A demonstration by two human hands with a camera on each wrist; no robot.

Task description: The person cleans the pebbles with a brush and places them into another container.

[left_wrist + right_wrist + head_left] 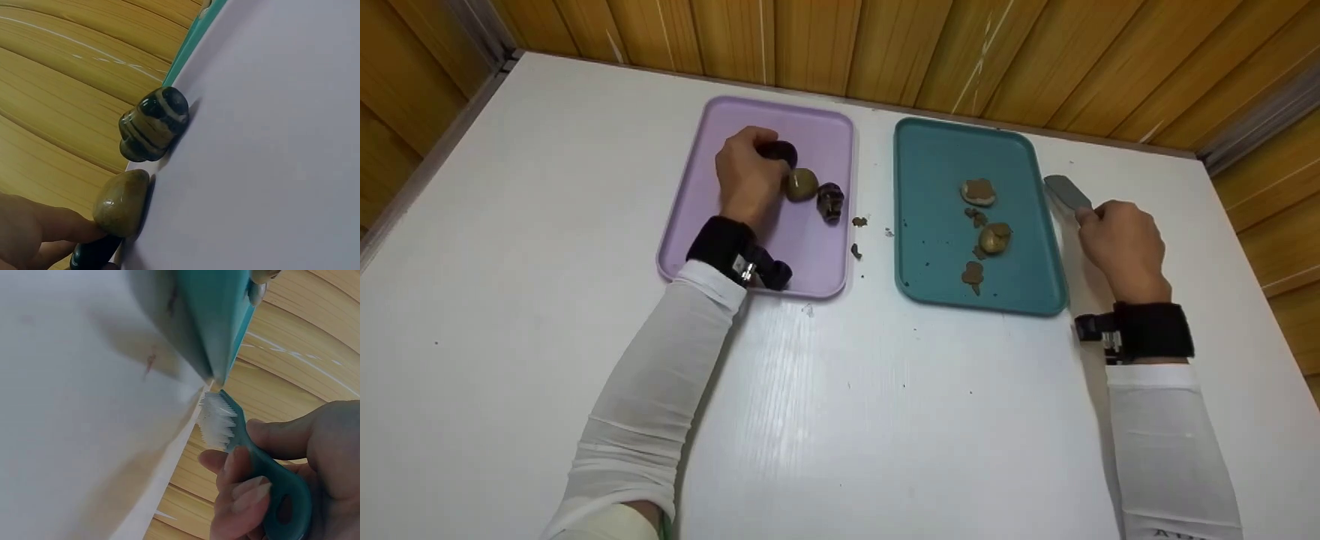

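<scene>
My left hand lies over the lilac tray and pinches a dark glossy stone at its fingertips. Just right of it are a tan stone and a dark striped stone. The left wrist view shows the striped stone, the tan stone against my fingers, and the dark stone below. My right hand rests on the table right of the teal tray and grips a teal brush with white bristles; in the head view the brush looks grey.
Two muddy stones and mud clumps lie in the teal tray. Mud crumbs dot the white table between the trays. A wooden wall runs along the table's far edge.
</scene>
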